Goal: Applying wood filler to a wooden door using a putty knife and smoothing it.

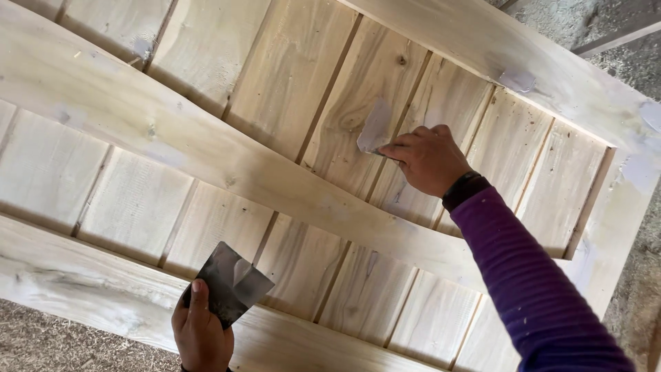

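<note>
Rough grey floor [637, 62] shows at the upper right, sawdust-strewn ground at the lower left; between them a pale wooden door panel [289, 69] fills the head view, lying tilted across the frame.

Head view: right hand [428, 158], purple sleeve, fingers pressed together, pinches a small scraper blade [374, 131] flat against a plank near the panel's middle, over a grey-white filler patch. Left hand [201, 331] grips a dark square plate [231, 282] by its corner, thumb on top, low beside the panel's near rail; a dab of filler sits on it.

Progress, as judged: several filler patches [516, 79] are already smeared on the far rail and right corner. Most planks and grooves are bare. Wood looks unfinished, knotty, streaked grey.
</note>
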